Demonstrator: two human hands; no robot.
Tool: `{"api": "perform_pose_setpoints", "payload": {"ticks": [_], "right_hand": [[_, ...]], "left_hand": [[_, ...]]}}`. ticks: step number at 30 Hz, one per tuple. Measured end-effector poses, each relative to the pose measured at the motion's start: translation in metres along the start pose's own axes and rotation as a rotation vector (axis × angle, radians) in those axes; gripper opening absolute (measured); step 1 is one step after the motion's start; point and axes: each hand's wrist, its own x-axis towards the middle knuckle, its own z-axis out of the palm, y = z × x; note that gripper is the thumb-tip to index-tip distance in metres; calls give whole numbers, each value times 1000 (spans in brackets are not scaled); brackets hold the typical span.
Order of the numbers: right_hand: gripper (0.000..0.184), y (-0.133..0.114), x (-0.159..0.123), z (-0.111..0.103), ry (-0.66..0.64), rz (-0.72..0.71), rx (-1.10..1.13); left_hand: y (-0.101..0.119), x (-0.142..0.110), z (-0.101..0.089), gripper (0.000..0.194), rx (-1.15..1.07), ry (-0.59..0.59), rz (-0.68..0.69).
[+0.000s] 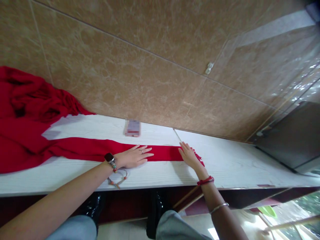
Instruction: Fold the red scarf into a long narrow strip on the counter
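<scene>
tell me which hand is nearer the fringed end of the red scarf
The right hand, just beside the fringe of the red scarf; the left hand lies on the scarf farther from that end.

Lone head-worn view faces forward and down, close over worktop (pixel 237 160); takes in brown wall (pixel 125 66) on far side, floor (pixel 122 231) and wearer's knees (pixel 170 223) near.

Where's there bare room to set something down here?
The white tabletop is bare between the red fringe and dark grey object; a smaller patch lies between phone and seam. Crowded: far left, under red cloth, and mid-table, where left hand and right hand rest.
</scene>
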Motion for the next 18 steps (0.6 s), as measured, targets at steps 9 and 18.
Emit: {"api": "perform_pose_setpoints", "payload": {"ticks": [9,18], "right_hand": [[34,-69,4,-3,-43,129,-118],[44,6,6,5,-49,398,-246]], "left_hand": [[-1,-1,-3,41,-22,7,22],[-4,0,0,41,12,16,35]]}}
